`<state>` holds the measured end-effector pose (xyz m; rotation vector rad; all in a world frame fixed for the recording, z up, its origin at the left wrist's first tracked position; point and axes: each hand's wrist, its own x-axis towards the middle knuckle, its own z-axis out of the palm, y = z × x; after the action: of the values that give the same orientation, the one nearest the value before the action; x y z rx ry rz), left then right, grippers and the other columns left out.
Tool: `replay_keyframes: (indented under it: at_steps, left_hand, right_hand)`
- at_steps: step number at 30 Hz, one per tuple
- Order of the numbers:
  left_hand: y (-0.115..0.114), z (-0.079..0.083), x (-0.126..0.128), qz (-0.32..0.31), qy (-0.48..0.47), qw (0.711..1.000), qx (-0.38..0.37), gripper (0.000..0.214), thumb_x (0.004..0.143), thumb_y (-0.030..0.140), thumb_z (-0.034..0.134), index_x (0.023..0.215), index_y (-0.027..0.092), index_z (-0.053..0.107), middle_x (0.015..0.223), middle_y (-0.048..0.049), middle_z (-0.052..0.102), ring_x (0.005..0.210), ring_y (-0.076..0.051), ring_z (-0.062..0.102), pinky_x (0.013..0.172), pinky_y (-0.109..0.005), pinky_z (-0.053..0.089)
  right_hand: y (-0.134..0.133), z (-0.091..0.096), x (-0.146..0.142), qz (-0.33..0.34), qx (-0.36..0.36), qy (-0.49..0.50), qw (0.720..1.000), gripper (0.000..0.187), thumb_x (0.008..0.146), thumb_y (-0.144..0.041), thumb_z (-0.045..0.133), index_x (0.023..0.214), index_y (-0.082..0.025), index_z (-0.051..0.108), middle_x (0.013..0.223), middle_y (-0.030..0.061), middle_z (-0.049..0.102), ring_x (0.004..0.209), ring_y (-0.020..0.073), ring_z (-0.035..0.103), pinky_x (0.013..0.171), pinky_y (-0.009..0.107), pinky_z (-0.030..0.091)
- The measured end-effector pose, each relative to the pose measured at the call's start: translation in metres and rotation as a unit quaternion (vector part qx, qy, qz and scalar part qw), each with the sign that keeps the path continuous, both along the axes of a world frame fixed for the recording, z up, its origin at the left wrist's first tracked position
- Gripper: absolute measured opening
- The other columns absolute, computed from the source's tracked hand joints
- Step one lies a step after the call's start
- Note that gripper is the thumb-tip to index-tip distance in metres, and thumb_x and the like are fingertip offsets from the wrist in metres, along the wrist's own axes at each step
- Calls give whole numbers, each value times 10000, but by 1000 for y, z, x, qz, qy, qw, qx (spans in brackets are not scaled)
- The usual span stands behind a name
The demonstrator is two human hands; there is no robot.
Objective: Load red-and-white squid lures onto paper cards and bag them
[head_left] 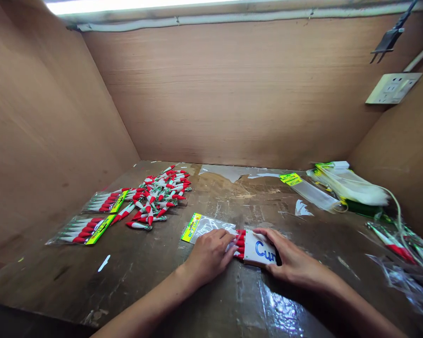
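My right hand [285,256] grips a flat white holder [255,249] with blue handwriting on top, its thumb in front and fingers behind. Several red tips [239,244] of slim pieces stick out of the holder's left end. My left hand [213,253] pinches the edge of a clear plastic bag [215,226] against those tips. The bag lies flat, its yellow-green printed header [191,228] pointing left. How far the tips reach into the bag is hidden by my left fingers.
A heap of red-and-white spindle-shaped pieces [158,195] lies back left, beside two filled bags [82,231]. Unfilled bags [356,185] are stacked back right, with a single bag [315,195] nearby. A pale cord [396,211] trails at right. Wooden panels [225,94] enclose the table.
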<state>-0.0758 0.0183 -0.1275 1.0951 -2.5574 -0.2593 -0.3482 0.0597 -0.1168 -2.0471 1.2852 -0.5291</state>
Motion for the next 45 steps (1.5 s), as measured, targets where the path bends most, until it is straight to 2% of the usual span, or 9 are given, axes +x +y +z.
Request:
replay_keyframes:
  at_steps: [4, 9, 16, 21, 24, 30, 37, 42, 45]
  left_hand:
    - [4, -4, -1, 49, 85, 995, 22, 76, 961, 199, 505, 901, 182, 548, 893, -23, 557, 805, -181, 537, 719, -325, 405]
    - [16, -10, -9, -37, 117, 992, 11, 46, 961, 186, 504, 937, 169, 539, 980, -44, 564, 924, -196, 538, 799, -330, 429]
    - [13, -15, -11, -73, 143, 987, -32, 35, 964, 162, 503, 977, 164, 536, 1095, -38, 605, 1062, -192, 562, 1006, -370, 429]
    - [19, -17, -13, -128, 146, 980, -50, 65, 979, 191, 491, 996, 166, 549, 1280, -27, 574, 1223, -173, 519, 1099, -329, 387]
    - [22, -11, -8, -153, 99, 983, -19, 283, 959, 328, 580, 1208, 198, 541, 1368, -36, 516, 1311, -189, 445, 1129, -348, 366]
    - [23, 2, 5, -142, -68, 988, -7, 749, 931, 471, 617, 1539, 237, 248, 1585, -64, 151, 1468, -254, 136, 1190, -455, 259]
    - [39, 8, 6, -170, -112, 978, 52, 932, 871, 747, 543, 1573, 340, 83, 1583, -84, -111, 1454, -387, -9, 1152, -613, 188]
    - [36, 15, 12, -192, -84, 974, 84, 868, 891, 655, 604, 1566, 330, 165, 1597, -68, -27, 1460, -371, 11, 1172, -601, 130]
    - [19, 15, 11, -152, -34, 984, 83, 745, 950, 495, 596, 1555, 310, 202, 1594, -51, 106, 1470, -264, 124, 1203, -467, 197]
  right_hand:
    - [0, -4, 0, -4, -14, 3, 1000, 824, 723, -157, 599, 1475, -331, 311, 1463, 10, 394, 1320, 190, 405, 1124, 337, 329]
    - [3, -9, 8, -4, -53, 30, 998, 896, 738, -182, 598, 1533, -330, 213, 1514, 7, 333, 1376, 183, 343, 1167, 339, 282]
    - [10, -1, 15, 25, -77, 77, 994, 936, 766, -209, 581, 1571, -328, 119, 1560, 2, 277, 1403, 187, 327, 1176, 355, 286]
    - [11, -1, 12, 43, -84, 90, 992, 912, 836, -253, 563, 1585, -342, 50, 1620, -14, 82, 1485, 192, 151, 1213, 402, 194]
    - [10, -2, 9, 52, -76, 111, 990, 823, 880, -386, 588, 1577, -360, 150, 1626, -15, -7, 1497, 217, 98, 1208, 427, 186]
    - [7, 3, 7, 46, -86, 109, 989, 886, 862, -428, 635, 1581, -366, 121, 1604, 1, -178, 1500, 240, 54, 1196, 409, 208]
    - [7, -8, 2, 46, -65, 153, 985, 912, 884, -638, 548, 1593, -238, 136, 1621, 29, -81, 1503, 190, 22, 1218, 361, 148]
    - [2, -13, 6, 48, -87, 154, 983, 944, 837, -650, 603, 1575, -226, 196, 1621, 50, 88, 1491, 205, 91, 1218, 376, 146]
    - [0, -15, 9, 33, -109, 113, 987, 936, 774, -615, 688, 1515, -188, 308, 1552, 83, 277, 1436, 205, 228, 1192, 333, 226]
